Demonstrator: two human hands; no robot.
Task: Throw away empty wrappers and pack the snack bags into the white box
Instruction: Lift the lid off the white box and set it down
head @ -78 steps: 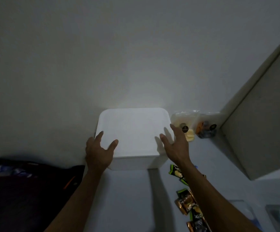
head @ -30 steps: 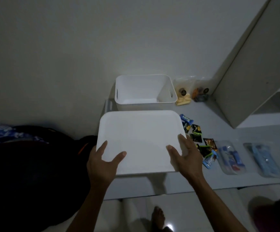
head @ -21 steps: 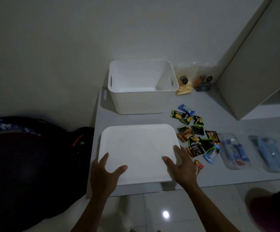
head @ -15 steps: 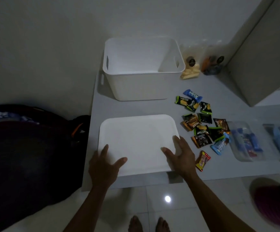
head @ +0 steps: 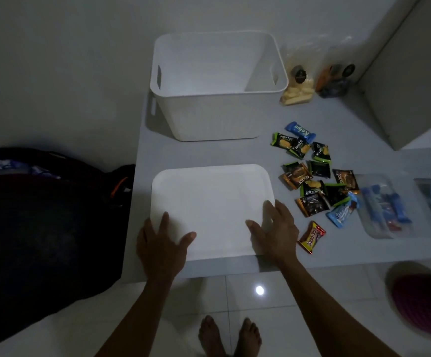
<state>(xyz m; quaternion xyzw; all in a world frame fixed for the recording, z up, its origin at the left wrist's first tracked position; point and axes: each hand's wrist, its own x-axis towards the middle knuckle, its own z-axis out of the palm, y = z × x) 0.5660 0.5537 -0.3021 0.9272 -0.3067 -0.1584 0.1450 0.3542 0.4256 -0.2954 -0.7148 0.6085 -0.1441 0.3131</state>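
Standing open at the tabletop's far edge, the white box (head: 218, 86) awaits filling; its lid (head: 211, 210) lies flat by the near edge, out of the way. Left hand (head: 161, 243) and right hand (head: 276, 233) rest spread on the lid's near corners, gripping nothing; snack packets (head: 312, 173) lie scattered to its right.

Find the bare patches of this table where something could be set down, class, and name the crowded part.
One bare strip runs between the white box and the lid. Another lies behind the snack packets, toward the cabinet. It is crowded right of the lid, where packets lie packed up to the clear pouches.
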